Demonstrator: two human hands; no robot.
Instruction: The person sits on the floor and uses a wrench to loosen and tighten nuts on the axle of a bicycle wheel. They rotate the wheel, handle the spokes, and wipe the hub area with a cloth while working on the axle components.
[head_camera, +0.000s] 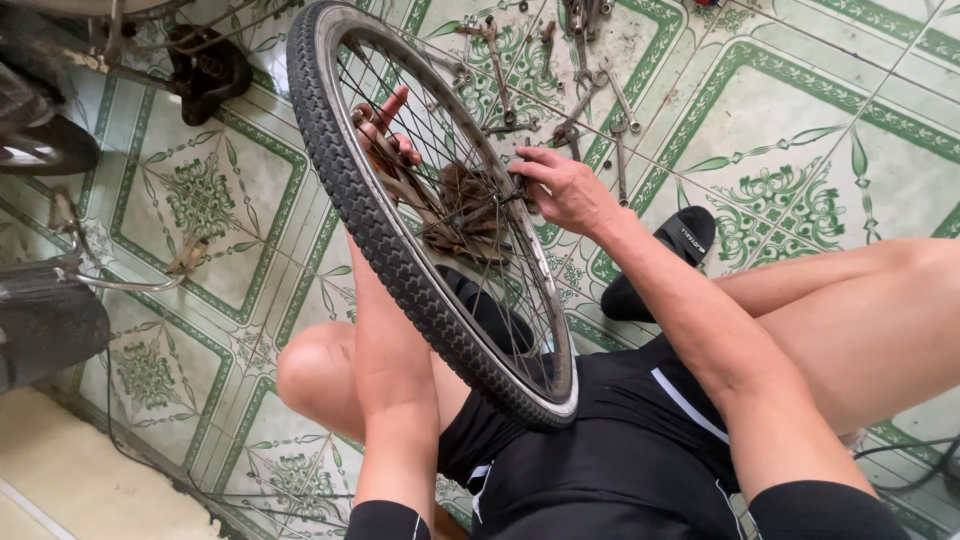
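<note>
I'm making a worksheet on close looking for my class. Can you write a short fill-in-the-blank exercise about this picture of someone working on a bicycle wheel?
1. The left hand reaches through the ____ of the bicycle wheel.
2. The right hand grips the rusty ____ at the middle of the wheel.
3. Wrenches lie on the green patterned ____ beyond the wheel.
4. The black ____ lies on the floor at upper left.

Missing words: spokes; hub; floor; saddle
</note>
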